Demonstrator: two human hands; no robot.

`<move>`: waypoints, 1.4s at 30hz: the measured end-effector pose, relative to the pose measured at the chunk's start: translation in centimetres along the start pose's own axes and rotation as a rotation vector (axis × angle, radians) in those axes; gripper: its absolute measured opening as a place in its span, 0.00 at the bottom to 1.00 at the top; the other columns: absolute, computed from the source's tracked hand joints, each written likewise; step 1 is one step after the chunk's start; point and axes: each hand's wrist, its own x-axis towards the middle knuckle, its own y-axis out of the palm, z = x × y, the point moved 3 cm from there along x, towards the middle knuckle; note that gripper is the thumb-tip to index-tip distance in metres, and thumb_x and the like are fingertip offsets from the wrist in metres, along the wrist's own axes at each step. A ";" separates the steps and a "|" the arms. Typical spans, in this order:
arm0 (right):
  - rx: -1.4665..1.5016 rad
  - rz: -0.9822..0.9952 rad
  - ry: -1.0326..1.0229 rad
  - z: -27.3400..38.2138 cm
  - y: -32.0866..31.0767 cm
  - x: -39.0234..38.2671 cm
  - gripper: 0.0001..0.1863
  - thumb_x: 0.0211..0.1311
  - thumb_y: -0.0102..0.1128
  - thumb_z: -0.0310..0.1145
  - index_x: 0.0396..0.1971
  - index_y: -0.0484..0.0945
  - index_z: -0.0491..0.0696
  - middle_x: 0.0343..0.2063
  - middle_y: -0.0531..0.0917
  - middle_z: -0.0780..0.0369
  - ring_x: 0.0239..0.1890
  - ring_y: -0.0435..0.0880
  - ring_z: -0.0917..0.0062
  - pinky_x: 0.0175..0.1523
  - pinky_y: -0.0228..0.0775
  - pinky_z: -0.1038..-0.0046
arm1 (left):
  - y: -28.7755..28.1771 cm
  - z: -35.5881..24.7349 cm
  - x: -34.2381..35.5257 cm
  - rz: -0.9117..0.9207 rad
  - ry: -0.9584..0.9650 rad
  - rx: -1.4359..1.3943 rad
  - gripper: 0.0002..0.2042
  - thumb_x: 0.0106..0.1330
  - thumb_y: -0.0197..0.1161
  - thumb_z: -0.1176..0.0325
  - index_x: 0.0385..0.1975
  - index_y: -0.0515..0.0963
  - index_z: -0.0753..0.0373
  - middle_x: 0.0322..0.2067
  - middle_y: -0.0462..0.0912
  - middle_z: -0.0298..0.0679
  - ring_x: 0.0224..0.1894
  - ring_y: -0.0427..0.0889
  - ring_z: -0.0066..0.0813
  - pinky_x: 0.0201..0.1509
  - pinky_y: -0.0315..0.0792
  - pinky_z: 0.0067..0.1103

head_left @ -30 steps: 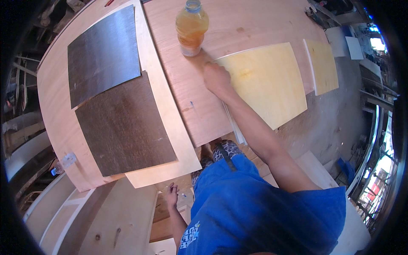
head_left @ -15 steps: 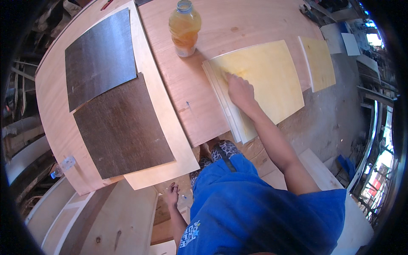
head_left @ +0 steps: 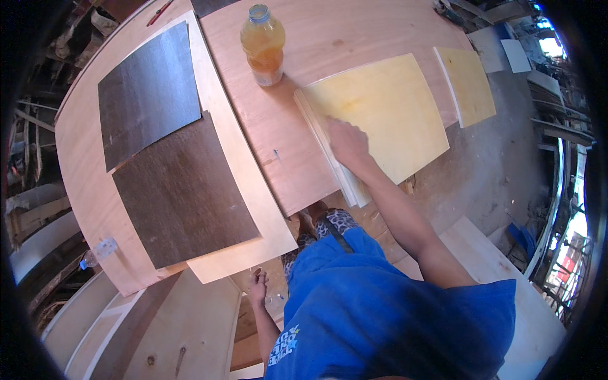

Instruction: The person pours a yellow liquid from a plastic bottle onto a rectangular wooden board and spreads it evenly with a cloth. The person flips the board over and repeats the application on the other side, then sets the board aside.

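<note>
My right hand [head_left: 348,142] is closed, with its knuckles up, and rests on the left edge of a pale yellow board [head_left: 402,104]. Its fingertips are hidden, so whatever they may hold cannot be made out. A darker yellow smear shows on the board just beyond the hand. Along its left side the board has a pale, layered edge. My left hand [head_left: 258,286] hangs low beside my body, below the table, fingers loosely bent and apart, with nothing seen in it. Left of the board stands an uncapped clear plastic bottle [head_left: 263,47] partly filled with amber liquid.
Two dark brown sheets [head_left: 183,190] overlap on a light plywood panel [head_left: 278,244] at the left of the wooden table [head_left: 253,120]. Another yellow board [head_left: 467,85] lies at the far right. A clear bottle [head_left: 101,252] lies at the left edge. Plywood panels lean below.
My right hand has slid along the board's left edge toward me, uncovering more of the yellow smear. My left hand stays low by my side. The view has shifted slightly.
</note>
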 end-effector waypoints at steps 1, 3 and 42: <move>-0.061 -0.100 -0.027 -1.8 1.5 -0.7 0.18 0.67 0.48 0.26 0.55 0.76 0.46 0.47 0.85 0.48 0.47 0.86 0.48 0.50 0.78 0.48 | 0.0 0.0 0.1 0.003 0.012 -0.004 0.24 0.76 0.59 0.56 0.67 0.71 0.60 0.50 0.83 0.41 0.42 0.82 0.25 0.37 0.71 0.20; -0.179 -0.304 -0.082 -3.7 3.8 -1.9 0.19 0.68 0.46 0.26 0.57 0.75 0.47 0.50 0.85 0.49 0.48 0.85 0.48 0.50 0.78 0.47 | -0.1 0.1 0.3 0.011 0.018 0.040 0.24 0.76 0.59 0.56 0.67 0.71 0.60 0.49 0.83 0.40 0.43 0.82 0.25 0.37 0.71 0.20; 0.124 0.017 0.063 -1.0 6.2 -7.5 0.26 0.64 0.49 0.26 0.62 0.76 0.52 0.40 0.86 0.44 0.45 0.86 0.46 0.50 0.78 0.47 | -3.5 4.1 -0.3 0.067 0.023 0.194 0.26 0.77 0.55 0.53 0.70 0.67 0.56 0.57 0.82 0.36 0.51 0.82 0.33 0.52 0.73 0.32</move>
